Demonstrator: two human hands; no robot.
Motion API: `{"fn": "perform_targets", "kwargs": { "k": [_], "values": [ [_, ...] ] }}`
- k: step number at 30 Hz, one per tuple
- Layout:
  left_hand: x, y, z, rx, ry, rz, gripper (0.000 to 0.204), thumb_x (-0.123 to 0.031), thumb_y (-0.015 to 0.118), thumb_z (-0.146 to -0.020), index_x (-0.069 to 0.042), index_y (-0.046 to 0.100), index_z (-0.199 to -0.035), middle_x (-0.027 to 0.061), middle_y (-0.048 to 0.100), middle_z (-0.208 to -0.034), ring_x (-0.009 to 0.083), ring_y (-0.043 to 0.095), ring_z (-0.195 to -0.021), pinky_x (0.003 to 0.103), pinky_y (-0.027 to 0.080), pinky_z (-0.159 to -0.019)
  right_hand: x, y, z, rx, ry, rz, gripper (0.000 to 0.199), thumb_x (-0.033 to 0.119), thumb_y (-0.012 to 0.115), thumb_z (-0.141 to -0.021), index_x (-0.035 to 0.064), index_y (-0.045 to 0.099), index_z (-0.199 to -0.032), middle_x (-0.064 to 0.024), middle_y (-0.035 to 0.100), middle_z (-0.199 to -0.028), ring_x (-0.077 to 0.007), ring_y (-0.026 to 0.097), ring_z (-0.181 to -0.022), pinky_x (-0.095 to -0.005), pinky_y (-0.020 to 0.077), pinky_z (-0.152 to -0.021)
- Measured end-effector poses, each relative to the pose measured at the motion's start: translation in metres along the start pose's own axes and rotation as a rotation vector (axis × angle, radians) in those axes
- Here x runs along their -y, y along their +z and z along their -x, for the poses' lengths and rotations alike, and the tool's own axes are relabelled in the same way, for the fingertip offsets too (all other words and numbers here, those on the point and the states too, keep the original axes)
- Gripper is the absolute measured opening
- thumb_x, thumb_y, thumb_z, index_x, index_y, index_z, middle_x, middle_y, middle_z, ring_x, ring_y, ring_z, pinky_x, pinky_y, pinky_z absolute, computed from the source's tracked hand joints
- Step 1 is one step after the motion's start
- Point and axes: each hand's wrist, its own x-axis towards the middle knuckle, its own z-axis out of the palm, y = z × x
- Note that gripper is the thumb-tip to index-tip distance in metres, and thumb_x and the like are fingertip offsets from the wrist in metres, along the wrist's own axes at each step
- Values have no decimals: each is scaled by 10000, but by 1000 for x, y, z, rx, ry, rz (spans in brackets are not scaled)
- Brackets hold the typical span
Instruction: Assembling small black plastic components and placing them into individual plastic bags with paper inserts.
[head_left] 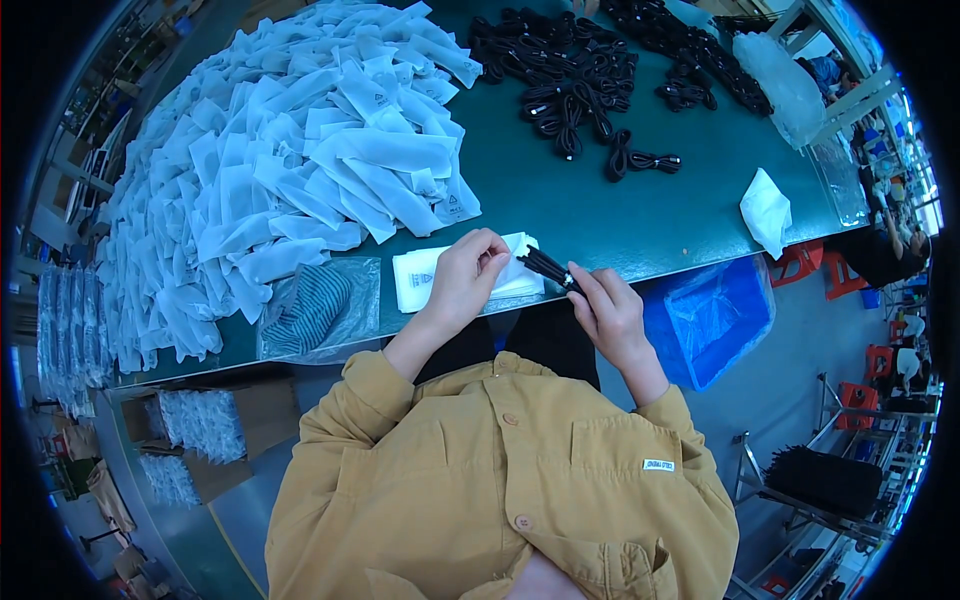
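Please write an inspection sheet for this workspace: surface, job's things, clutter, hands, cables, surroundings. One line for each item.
Surface: green table, largely covered with goods.
Job's things: coiled black cable held between both hands over a flat stack of white pouches at the table edge.
Clutter: crumpled white cloth; striped cloth in a clear bag; clear plastic bag at the far right.
Hands: left hand holds a white pouch on the stack; right hand grips the cable bundle.
Cables: heap of bundled black cables on the far side.
Surroundings: large pile of white pouches on the left; blue bin under the table edge; cartons on the floor; red stools.
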Motion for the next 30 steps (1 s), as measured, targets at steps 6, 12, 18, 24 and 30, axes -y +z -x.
{"fn": "perform_targets", "kwargs": {
  "k": [6, 12, 18, 24, 30],
  "values": [
    [-8, 0, 1, 7, 262, -70, 57, 4, 638, -852, -11, 592, -882, 92, 605, -928, 205, 569, -780, 293, 463, -693, -7, -4, -7, 163, -58, -100, 331, 68, 706, -833, 13, 657, -1156, -104, 587, -865, -242, 591, -692, -337, 476, -591],
    [-28, -3, 3, 80, 547, -246, 70, 6, 636, -815, -30, 592, -857, 102, 600, -986, 303, 545, -926, 371, 455, -806, -6, 11, -12, 219, 908, -851, 245, 138, 719, -853, 34, 686, -1072, -38, 585, -844, -177, 577, -712, -300, 482, -630],
    [-29, -14, -6, -37, 456, -226, 81, -34, 656, -822, -27, 585, -861, 102, 599, -1027, 285, 538, -973, 373, 447, -816, 11, 15, -30, -110, -6, -368, 240, 46, 741, -811, 27, 686, -1044, -79, 587, -995, -162, 585, -754, -253, 484, -656],
    [-35, -27, -14, -8, 169, 305, 71, -96, 633, -906, -39, 590, -905, 65, 611, -1064, 180, 549, -1011, 315, 453, -844, 30, 17, -48, -174, 145, -592, 226, 4, 732, -799, 25, 681, -1018, -114, 566, -1055, -181, 599, -808, -267, 488, -667],
    [-22, -123, -61, -274, 18, 768, 176, -142, 611, -954, -17, 619, -1078, 43, 630, -1084, 135, 607, -935, 280, 466, -855, -31, 14, -80, -259, 108, -156, 220, 79, 707, -849, 70, 667, -1065, -129, 577, -1020, -227, 609, -805, -310, 500, -661]
  ]
}}
